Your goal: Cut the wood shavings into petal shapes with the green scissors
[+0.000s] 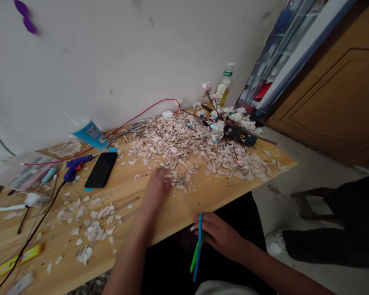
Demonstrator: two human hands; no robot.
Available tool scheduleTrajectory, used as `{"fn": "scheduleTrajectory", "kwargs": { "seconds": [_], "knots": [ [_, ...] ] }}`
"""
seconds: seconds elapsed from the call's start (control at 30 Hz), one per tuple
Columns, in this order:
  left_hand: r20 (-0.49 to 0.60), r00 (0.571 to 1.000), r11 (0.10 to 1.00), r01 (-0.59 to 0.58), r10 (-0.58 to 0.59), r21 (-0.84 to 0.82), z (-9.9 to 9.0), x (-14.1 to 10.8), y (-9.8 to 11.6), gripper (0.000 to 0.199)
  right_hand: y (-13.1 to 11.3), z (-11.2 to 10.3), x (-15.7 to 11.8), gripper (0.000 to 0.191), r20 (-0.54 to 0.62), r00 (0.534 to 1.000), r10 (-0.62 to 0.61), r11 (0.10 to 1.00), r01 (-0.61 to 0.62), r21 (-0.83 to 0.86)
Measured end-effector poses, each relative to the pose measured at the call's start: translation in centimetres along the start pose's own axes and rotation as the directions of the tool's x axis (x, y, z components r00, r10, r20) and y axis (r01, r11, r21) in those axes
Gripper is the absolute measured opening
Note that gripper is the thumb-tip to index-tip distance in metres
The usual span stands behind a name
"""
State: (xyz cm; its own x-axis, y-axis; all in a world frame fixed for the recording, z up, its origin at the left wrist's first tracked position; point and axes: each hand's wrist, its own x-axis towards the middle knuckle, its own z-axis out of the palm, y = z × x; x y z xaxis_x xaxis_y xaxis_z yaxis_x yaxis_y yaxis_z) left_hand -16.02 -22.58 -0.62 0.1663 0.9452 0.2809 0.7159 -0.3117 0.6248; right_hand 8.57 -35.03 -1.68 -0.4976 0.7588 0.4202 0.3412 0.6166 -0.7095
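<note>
My left hand [157,186] reaches over the table to the near edge of a heap of pale, thin flakes [175,141]. Its fingers point down at the flakes and are blurred, so whether they pinch anything cannot be seen. Above my lap, just off the table's front edge, my right hand [217,233] is closed around a slim tool with a blue and a green length [198,250], perhaps tweezers or scissors. A small white piece [192,228] shows by its fingertips. Loose pale petals [95,231] are scattered on the left of the tabletop.
White-blossomed twigs [217,123] lie over the heap, before a bottle [224,84]. Metal scissors [137,127], a tilted blue cup [92,133], a black phone [101,170] and a corded glue gun [75,166] are further left. A yellow box cutter [15,262] lies near left.
</note>
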Motion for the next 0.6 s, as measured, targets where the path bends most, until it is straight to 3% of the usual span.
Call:
{"fn": "scheduleTrajectory", "kwargs": {
  "seconds": [0.07, 0.1, 0.23, 0.33, 0.47, 0.53, 0.6],
  "knots": [
    [0.115, 0.991, 0.986, -0.078, 0.061, 0.146, 2.0, -3.3, 3.2, 0.041, 0.6, -0.1, -3.2, 0.027, 0.148, 0.974, -0.174, 0.965, 0.198, -0.169],
    [0.177, 0.979, 0.976, -0.132, 0.101, 0.173, 2.8, -5.0, 4.7, 0.046, 1.1, -0.4, -4.5, 0.025, 0.162, 0.964, -0.21, 0.947, 0.242, -0.213],
    [0.348, 0.899, 0.918, -0.346, 0.266, 0.193, 4.7, -9.7, 8.1, 0.047, 4.2, -2.5, -8.5, 0.023, 0.277, 0.948, -0.157, 0.925, 0.24, -0.296],
    [0.367, 0.871, 0.857, -0.436, 0.325, 0.274, 4.9, -10.7, 8.2, 0.051, 7.7, -3.9, -10.4, 0.027, 0.36, 0.931, -0.058, 0.938, 0.174, -0.298],
    [0.378, 0.836, 0.799, -0.519, 0.398, 0.305, 5.7, -11.6, 7.8, 0.055, 11.3, -4.9, -11.1, 0.03, 0.299, 0.946, 0.122, 0.942, -0.016, -0.336],
    [0.396, 0.788, 0.775, -0.585, 0.472, 0.241, 6.7, -12.8, 7.5, 0.048, 11.9, -5.0, -10.8, 0.03, 0.286, 0.945, 0.159, 0.952, -0.07, -0.297],
    [0.45, 0.702, 0.746, -0.657, 0.552, 0.11, 8.1, -14.1, 6.9, 0.041, 12.3, -5.2, -10.1, 0.027, 0.289, 0.941, 0.178, 0.961, -0.103, -0.255]
  ]
}}
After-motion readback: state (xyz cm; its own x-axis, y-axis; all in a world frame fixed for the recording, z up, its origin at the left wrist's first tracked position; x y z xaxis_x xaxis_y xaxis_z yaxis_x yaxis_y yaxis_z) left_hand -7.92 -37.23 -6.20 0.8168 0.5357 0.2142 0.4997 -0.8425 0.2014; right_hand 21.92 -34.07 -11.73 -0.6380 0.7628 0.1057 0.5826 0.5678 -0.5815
